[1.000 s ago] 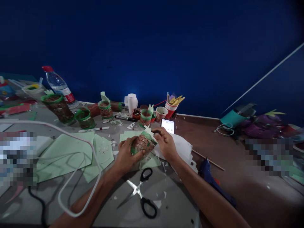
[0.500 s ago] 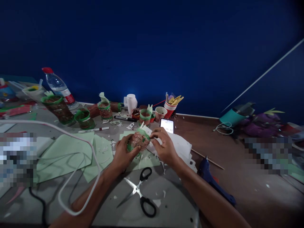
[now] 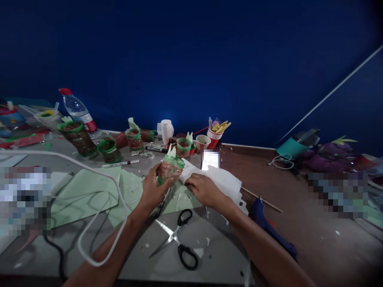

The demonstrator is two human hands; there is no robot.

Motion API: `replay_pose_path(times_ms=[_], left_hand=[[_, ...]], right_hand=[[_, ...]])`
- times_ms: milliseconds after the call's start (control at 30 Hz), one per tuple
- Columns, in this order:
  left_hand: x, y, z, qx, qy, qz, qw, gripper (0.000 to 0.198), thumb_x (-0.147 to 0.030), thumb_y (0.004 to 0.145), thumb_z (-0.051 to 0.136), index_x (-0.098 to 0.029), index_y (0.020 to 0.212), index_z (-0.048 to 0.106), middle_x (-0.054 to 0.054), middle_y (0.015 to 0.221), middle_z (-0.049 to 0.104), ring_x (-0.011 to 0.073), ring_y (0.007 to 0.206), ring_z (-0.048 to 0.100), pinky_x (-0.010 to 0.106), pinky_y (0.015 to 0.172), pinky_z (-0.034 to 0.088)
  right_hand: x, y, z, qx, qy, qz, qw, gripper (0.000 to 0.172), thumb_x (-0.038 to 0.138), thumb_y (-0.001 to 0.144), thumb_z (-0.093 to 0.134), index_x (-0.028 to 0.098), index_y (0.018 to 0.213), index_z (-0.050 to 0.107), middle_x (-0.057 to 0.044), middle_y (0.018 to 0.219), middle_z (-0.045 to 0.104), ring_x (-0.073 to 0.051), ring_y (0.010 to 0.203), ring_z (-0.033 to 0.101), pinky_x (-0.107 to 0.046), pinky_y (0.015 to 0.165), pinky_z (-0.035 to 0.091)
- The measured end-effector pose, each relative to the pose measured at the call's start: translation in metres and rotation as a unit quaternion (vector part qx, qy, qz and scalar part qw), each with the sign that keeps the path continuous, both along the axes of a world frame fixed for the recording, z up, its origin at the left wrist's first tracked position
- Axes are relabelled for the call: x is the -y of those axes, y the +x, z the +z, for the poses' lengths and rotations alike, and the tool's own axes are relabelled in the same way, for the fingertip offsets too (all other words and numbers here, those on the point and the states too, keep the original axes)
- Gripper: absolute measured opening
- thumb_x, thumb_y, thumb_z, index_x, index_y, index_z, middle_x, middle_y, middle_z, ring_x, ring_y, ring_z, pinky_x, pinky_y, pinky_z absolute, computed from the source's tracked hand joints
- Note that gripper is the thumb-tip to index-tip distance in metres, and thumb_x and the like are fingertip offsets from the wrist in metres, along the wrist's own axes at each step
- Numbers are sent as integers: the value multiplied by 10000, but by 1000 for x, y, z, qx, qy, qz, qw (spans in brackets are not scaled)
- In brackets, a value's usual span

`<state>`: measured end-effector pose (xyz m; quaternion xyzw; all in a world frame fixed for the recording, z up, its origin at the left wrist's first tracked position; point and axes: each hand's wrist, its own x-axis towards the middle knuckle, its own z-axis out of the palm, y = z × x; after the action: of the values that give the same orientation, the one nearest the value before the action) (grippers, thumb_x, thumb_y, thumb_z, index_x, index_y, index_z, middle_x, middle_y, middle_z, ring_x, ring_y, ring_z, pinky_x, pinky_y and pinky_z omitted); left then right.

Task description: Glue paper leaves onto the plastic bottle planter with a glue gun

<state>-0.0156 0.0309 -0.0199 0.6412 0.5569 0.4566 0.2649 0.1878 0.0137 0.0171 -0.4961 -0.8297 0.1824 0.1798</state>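
Observation:
My left hand (image 3: 154, 189) is wrapped around a small brown pot with green bands (image 3: 170, 169), painted like clay. Pale green pointed paper pieces stand up from the pot's rim, and it sits nearly upright. My right hand (image 3: 203, 188) is just to the right, apart from the pot, low over the white paper (image 3: 226, 181) and a pale green sheet (image 3: 187, 201). Its fingers are curled together, and what lies between their tips cannot be made out. Closer to me, a pair of black-handled scissors (image 3: 172, 236) lies with its blades spread.
Similar brown-and-green pots (image 3: 134, 140) stand at the back left beside a water bottle (image 3: 78, 111). A phone (image 3: 206, 163) and red cups (image 3: 214, 137) are behind my hands. A blue glue gun (image 3: 267, 227) lies right. A white cable (image 3: 118, 191) loops across the left.
My right hand has come away from the pot and dropped down to the paper. The pot has been turned more upright in my left hand, so its paper points now face up.

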Motion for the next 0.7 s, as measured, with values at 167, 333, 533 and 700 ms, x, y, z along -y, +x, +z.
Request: replay_pose_path(times_ms=[167,333,533,700], left_hand=[[-1,0,-1,12,-11,-5,1000,623,-447,742,642,-135,1264,505,165,1258,602,310,1171,561,466,1010,417],[2,4,-2,10,3,-42,999,573,-427,733,654,-139,1216,544,150,1186,651,299,1092,605,465,979,442],[5,6,0,8,-32,-74,997,566,-419,730,640,-125,1208,568,158,1191,658,296,1076,616,463,974,450],[8,7,2,-9,-41,-71,997,535,-397,731,632,-147,1202,580,136,1169,670,292,1073,611,464,974,444]], right_hand=[[4,-3,0,-71,112,-24,991,206,90,865,539,153,952,714,-103,904,657,-223,862,618,-338,788,494],[7,-11,-1,-152,236,3,960,312,108,893,486,176,1153,642,-108,961,635,-228,903,590,-356,786,507],[6,-11,-3,-43,305,12,951,320,104,900,474,187,1150,657,-84,841,595,-211,769,558,-324,665,479],[4,-5,-1,-7,305,14,952,237,110,887,507,188,1019,687,-76,865,585,-195,770,558,-297,671,467]])
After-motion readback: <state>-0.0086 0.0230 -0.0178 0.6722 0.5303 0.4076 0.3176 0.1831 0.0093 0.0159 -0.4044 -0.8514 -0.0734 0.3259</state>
